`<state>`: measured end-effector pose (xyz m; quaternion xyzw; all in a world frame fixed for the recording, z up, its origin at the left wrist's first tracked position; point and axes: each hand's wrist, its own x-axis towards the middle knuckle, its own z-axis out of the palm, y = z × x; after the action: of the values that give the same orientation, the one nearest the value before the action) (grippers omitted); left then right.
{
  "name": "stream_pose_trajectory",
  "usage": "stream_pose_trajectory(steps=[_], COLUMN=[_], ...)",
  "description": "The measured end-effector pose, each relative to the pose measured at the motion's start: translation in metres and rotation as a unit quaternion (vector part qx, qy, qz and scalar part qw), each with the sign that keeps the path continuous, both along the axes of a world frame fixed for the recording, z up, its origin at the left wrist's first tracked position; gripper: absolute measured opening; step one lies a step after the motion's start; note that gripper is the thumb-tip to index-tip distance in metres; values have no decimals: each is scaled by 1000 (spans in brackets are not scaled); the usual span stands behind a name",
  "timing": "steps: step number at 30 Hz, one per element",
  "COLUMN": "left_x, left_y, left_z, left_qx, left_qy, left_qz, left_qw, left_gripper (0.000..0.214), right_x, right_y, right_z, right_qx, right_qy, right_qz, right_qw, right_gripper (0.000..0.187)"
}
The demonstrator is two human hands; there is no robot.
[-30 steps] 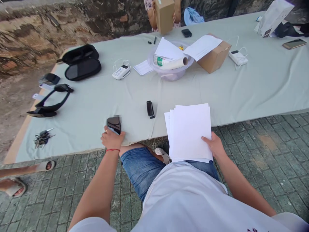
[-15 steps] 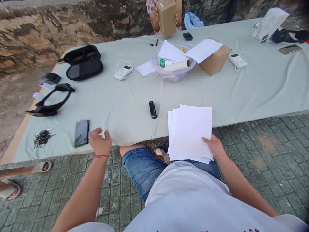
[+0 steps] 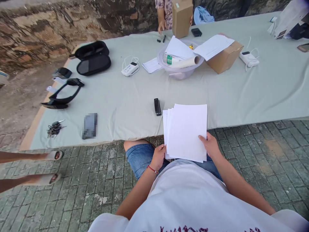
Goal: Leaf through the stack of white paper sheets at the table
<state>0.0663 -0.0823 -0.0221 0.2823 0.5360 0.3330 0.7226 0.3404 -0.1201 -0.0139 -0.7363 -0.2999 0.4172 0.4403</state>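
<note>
Several sheets of white paper (image 3: 187,132) lie in a slightly fanned stack above my lap, their far part over the table's front edge. My right hand (image 3: 209,143) pinches the right side of the stack, thumb on top. At the lower left edge, my left hand (image 3: 159,156) is closed on the sheets, its fingers partly hidden underneath. Just beyond the stack's upper left corner, a black stapler (image 3: 157,107) rests on the cloth. A phone (image 3: 89,126), blurred out, lies farther left near the front edge.
A clear plastic basin (image 3: 180,74) holds papers, a roll and a bottle. Beside it sits a cardboard box (image 3: 224,59). Keys (image 3: 55,129), a black headset (image 3: 64,96) and an open black case (image 3: 94,61) lie left. Across the table, a person (image 3: 164,16) holds another box (image 3: 181,19).
My left hand has moved right, from beside the phone to the paper stack, and taken hold of its left edge. Across the table, the person's one hand has left the box and reached down.
</note>
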Motion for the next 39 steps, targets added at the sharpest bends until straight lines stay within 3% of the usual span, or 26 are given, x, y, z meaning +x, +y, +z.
stream_pose_trajectory(steps=[4, 8, 11, 14, 17, 24, 30, 34, 39], left_x=[-5, 5, 9, 8, 8, 12, 10, 9, 9], left_y=[11, 14, 15, 16, 16, 12, 8, 10, 11], left_z=[2, 6, 12, 18, 21, 16, 15, 16, 10], left_qx=[21, 52, 93, 128, 124, 63, 39, 44, 42], left_qy=[49, 76, 122, 160, 169, 101, 51, 85, 103], left_qz=[6, 41, 51, 30, 11, 16, 40, 29, 70], left_qw=[999, 995, 987, 978, 978, 993, 997, 995, 991], left_gripper=[40, 46, 66, 53, 29, 40, 37, 37, 44], right_x=[15, 46, 70, 80, 68, 16, 16, 16, 15], right_y=[-9, -17, -18, -18, -15, -2, 3, 4, 2], right_z=[-5, -7, -4, 1, 3, 2, -3, -5, -5], right_qx=[-16, -18, -5, 2, 4, 18, 15, 13, -2], right_qy=[-84, -131, -100, -29, 52, 111, 84, 99, 51], right_qz=[20, -17, -71, -91, -70, -5, 3, 3, 7], right_qw=[996, 991, 992, 995, 996, 994, 996, 995, 999], right_gripper=[32, 35, 39, 42, 41, 41, 42, 41, 42])
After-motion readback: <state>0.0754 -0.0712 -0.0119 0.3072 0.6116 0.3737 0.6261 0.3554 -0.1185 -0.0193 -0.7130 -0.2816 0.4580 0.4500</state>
